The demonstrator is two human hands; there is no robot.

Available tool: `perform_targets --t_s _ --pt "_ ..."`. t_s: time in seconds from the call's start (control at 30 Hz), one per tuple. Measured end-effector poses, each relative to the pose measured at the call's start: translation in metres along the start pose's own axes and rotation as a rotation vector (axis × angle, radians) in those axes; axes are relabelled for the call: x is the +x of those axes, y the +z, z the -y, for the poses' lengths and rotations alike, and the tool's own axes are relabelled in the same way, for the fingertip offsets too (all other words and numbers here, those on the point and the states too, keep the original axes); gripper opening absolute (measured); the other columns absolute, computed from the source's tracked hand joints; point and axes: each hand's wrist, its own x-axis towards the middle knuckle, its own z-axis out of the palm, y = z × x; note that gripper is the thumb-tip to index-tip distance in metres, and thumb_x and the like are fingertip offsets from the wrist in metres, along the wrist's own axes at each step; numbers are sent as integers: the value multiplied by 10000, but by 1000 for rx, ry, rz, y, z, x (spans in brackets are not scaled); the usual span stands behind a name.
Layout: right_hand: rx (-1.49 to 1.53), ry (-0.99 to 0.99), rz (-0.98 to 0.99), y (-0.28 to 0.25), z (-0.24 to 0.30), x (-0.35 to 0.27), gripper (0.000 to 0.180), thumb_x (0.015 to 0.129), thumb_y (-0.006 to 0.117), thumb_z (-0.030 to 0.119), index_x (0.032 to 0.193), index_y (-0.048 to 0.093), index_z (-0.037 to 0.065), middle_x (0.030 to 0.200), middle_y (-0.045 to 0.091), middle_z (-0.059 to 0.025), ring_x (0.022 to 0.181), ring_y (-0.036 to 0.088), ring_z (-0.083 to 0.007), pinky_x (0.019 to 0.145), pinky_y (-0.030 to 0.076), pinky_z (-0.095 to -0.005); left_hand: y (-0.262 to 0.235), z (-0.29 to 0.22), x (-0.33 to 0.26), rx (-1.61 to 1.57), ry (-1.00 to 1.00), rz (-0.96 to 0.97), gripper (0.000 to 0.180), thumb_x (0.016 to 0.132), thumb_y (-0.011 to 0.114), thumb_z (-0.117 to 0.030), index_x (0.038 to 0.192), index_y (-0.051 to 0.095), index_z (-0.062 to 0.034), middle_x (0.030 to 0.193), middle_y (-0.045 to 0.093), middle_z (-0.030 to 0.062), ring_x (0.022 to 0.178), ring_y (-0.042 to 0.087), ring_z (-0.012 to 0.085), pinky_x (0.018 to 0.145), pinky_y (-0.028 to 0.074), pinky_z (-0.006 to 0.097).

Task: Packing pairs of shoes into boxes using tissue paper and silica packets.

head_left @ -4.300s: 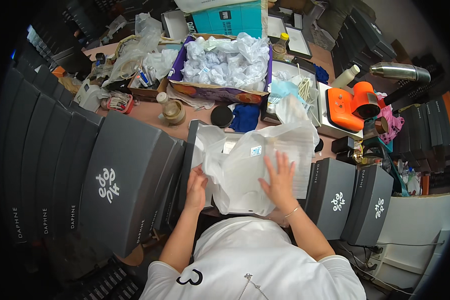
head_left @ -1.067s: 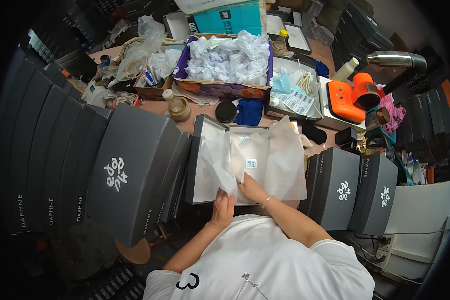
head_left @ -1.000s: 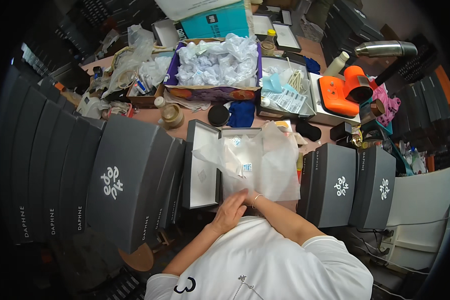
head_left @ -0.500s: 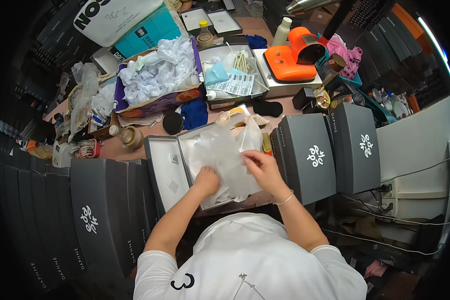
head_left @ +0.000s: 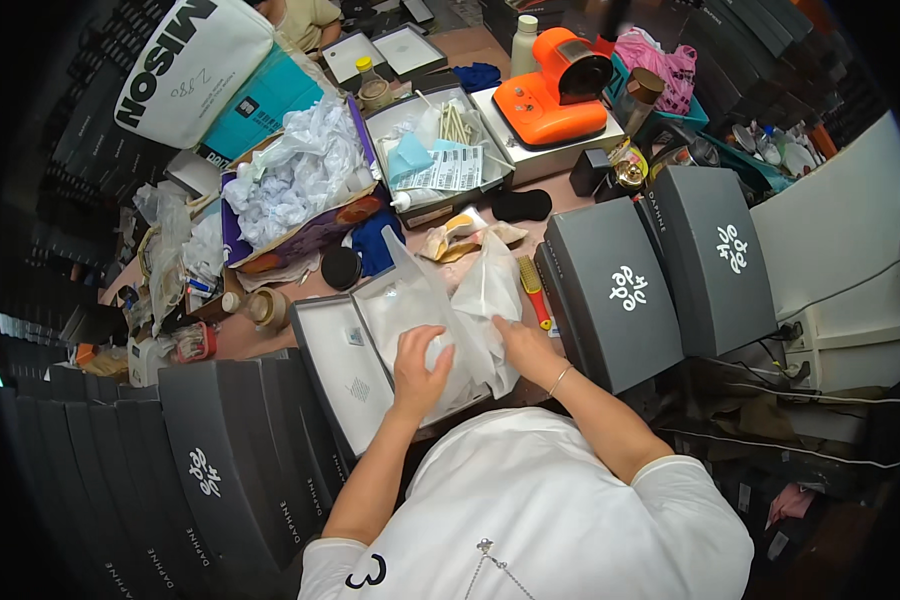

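Observation:
An open grey shoe box (head_left: 372,345) lies in front of me, its lid (head_left: 332,362) folded out to the left. Thin white tissue paper (head_left: 410,290) stands up out of the box in a loose sheet. My left hand (head_left: 420,372) hovers over that paper, fingers curved and apart. A white wrapping (head_left: 490,290) bulges at the box's right side; what is inside it, if anything, is hidden. My right hand (head_left: 528,352) grips the near right edge of this wrapping, the thumb mostly hidden.
Closed grey shoe boxes (head_left: 610,290) stand on the right, and more grey boxes (head_left: 240,440) are stacked at the left. Beside the open box lies a brush with a red handle (head_left: 538,302). Farther back are a carton of crumpled plastic (head_left: 305,170) and an orange machine (head_left: 550,105).
My left hand has lifted off the paper's left side and opened. The tissue sheet has shifted left, baring the white wrapping. My right hand has moved slightly nearer to me, and the view has turned.

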Motion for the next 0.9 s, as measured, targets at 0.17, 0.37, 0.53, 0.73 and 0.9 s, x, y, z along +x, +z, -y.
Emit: perform_targets --t_s 0.17,0.37,0.53,0.73,0.9 --pt "-77 -14 -72 -24 -15 4 201 811 608 121 969 557 8 862 620 -184 833 637 -366 714 529 -427 35 -29 -2 544 405 328 317 833 646 -285 987 677 -10 1011 628 146 1054 562 328 1065 241 581" --pt "-175 20 -109 -42 -3 -17 527 720 757 411 1013 544 27 855 630 -153 821 643 -322 720 466 -469 28 -10 -4 622 103 256 350 818 666 -356 882 661 -12 962 631 130 1003 559 302 1065 137 654" --pt "-297 62 -113 6 -36 -4 219 774 672 259 821 621 51 778 624 -124 730 623 -294 676 402 -413 67 9 22 754 275 67 213 728 717 -176 871 630 -45 958 583 59 1128 496 272 1073 106 674" --pt "-134 -111 -343 -55 -12 -26 118 792 634 179 801 671 68 834 593 -87 856 576 -252 776 378 -408 26 0 22 509 274 57 191 698 681 -54 882 629 -55 922 582 33 1017 546 225 1084 123 655" --pt "-96 -201 -435 -66 -7 -32 116 770 657 151 805 668 42 930 600 -83 907 559 -252 847 384 -396 31 -15 19 382 281 32 165 719 674 -58 876 626 -46 901 590 35 927 576 220 1092 143 628"
